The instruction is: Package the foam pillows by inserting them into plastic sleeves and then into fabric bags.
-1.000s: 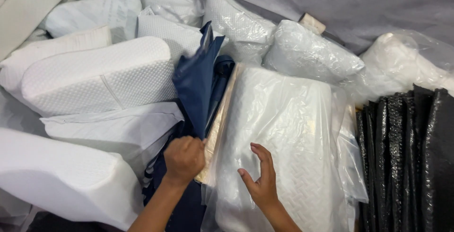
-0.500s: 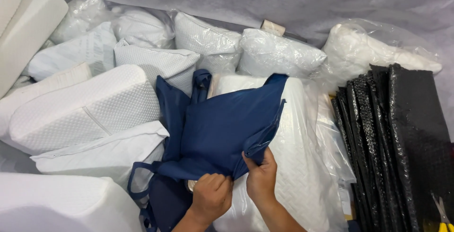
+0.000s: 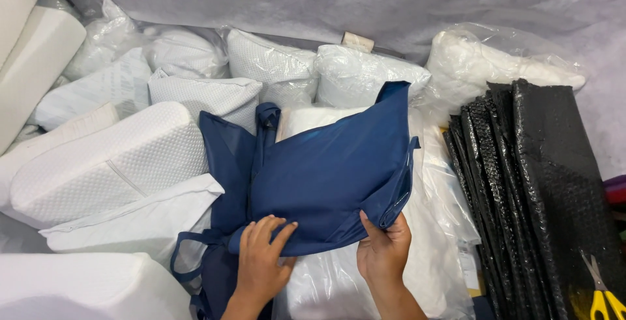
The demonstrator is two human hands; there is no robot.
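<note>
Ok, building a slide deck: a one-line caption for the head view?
Both hands, left hand and right hand, grip a navy fabric bag over plastic-wrapped white pillows.

I see a grey felt-like sheet (image 3: 404, 7) spread across the whole back and right of the scene, softly creased and evenly lit with no hard shadows. No wall, window or floor shows beyond it from my view.

Smooth navy cloth bag (image 3: 326, 176), glossy clear plastic wrap (image 3: 443, 189), dimpled white foam pillows (image 3: 111, 163), shiny black bubble sheets (image 3: 554, 176)
</note>
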